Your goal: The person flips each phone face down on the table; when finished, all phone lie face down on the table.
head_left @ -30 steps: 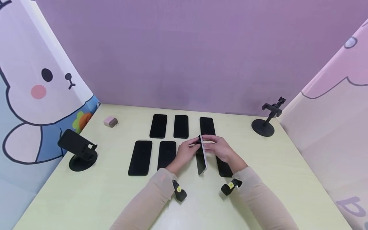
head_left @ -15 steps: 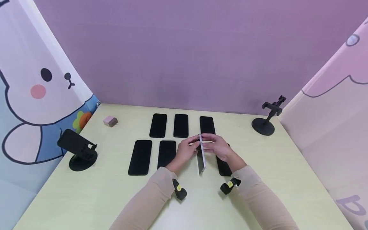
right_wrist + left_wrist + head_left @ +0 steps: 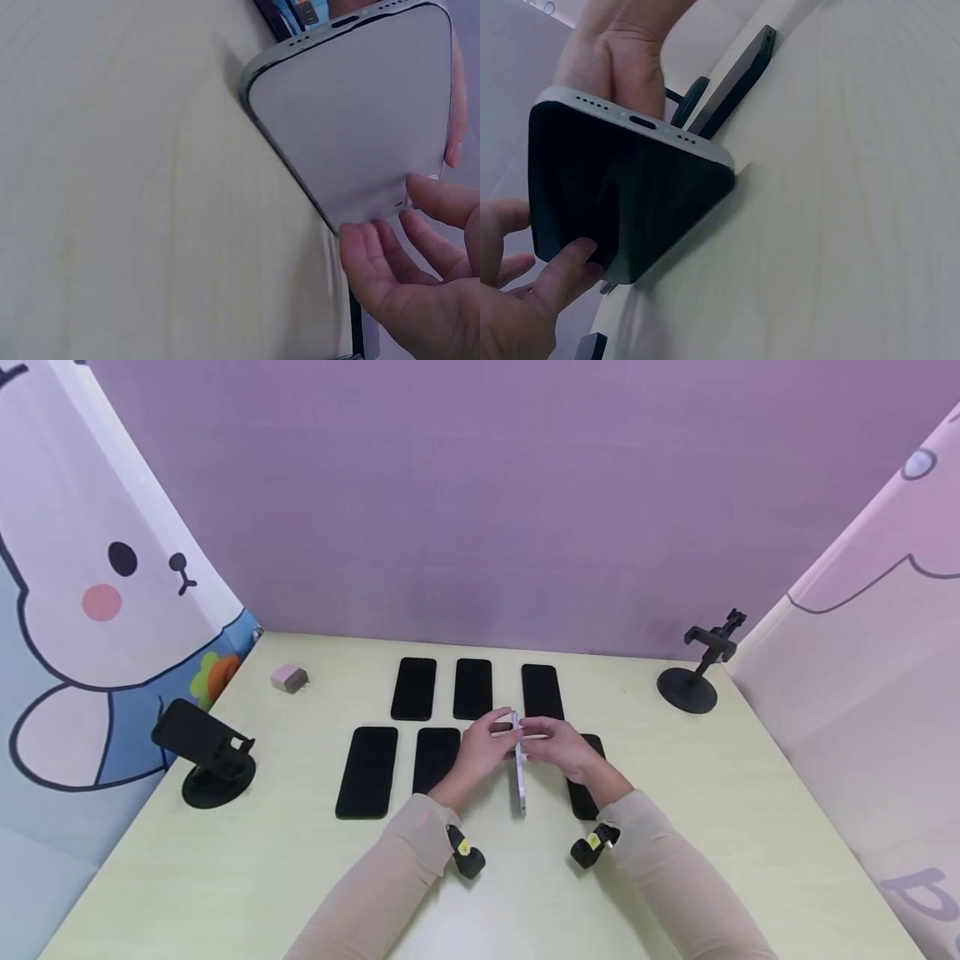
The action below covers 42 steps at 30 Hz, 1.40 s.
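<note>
Pale yellow-green wood-grain worktop (image 3: 225, 877), evenly lit. Plain purple wall (image 3: 480, 502) behind the worktop. Left of the worktop, a cartoon rabbit backdrop panel (image 3: 90, 602); right of the worktop, a pink cartoon backdrop panel (image 3: 877, 693). No windows visible.

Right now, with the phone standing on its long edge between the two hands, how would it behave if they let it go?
The phone would probably tip flat, since it balances on one thin edge on the table. It looks stiff: its flat slab shows no bend in the wrist views. Its smooth pale back may be slippery, so the left hand and right hand likely need firm fingertip pressure.
</note>
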{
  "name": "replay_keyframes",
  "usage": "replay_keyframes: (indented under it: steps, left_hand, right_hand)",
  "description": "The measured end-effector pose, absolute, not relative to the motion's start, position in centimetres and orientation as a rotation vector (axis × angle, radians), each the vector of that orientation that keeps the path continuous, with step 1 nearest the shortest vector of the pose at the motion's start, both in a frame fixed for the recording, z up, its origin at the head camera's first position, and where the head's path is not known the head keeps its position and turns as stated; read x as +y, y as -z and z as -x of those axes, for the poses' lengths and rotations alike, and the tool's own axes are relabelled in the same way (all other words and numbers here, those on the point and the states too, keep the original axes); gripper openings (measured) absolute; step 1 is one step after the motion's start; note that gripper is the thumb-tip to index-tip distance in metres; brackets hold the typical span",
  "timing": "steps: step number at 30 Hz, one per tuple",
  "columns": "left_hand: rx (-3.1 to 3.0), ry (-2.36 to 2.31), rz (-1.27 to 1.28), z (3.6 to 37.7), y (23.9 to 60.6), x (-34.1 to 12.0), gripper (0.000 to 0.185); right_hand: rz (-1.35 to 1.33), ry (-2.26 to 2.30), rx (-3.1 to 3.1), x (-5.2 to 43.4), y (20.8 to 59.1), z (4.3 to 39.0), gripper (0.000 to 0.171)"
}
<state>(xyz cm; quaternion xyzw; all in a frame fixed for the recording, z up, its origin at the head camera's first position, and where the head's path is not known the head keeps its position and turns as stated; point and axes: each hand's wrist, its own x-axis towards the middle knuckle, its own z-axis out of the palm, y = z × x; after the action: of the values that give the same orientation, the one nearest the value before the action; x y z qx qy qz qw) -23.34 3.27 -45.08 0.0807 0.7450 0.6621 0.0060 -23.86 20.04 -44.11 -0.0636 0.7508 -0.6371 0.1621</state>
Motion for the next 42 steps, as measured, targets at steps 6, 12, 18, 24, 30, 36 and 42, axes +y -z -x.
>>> replay_keyframes:
  steps: [6,12,18,24,30,36,42]
  left_hand:
    - [2.408,-1.977,-0.25,23.7,45.2,2.7,0.041]
    - [2.524,-1.804,-0.249,24.0,45.0,2.0,0.042]
    - [2.59,-1.632,-0.243,24.5,45.1,1.6,0.041]
    - [2.627,-1.52,-0.239,25.1,45.4,1.4,0.037]
    - [2.646,-1.402,-0.228,25.4,45.2,1.5,0.036]
    - [2.697,-1.316,-0.27,25.7,45.5,1.6,0.034]
    - [2.694,-1.321,-0.247,25.5,45.7,1.7,0.033]
  right_hand:
    - [0.159,1.711,2.233,19.9,44.5,23.8,0.046]
    - [0.166,1.648,2.352,19.7,44.7,23.9,0.04]
    - [0.108,1.56,2.46,19.6,45.1,24.2,0.037]
    - [0.06,1.45,2.535,19.5,45.1,24.7,0.036]
    - [0.062,1.368,2.577,19.4,44.6,24.7,0.036]
    - [0.033,1.321,2.605,19.5,44.7,24.9,0.037]
    - [0.016,1.298,2.618,19.6,44.8,24.9,0.038]
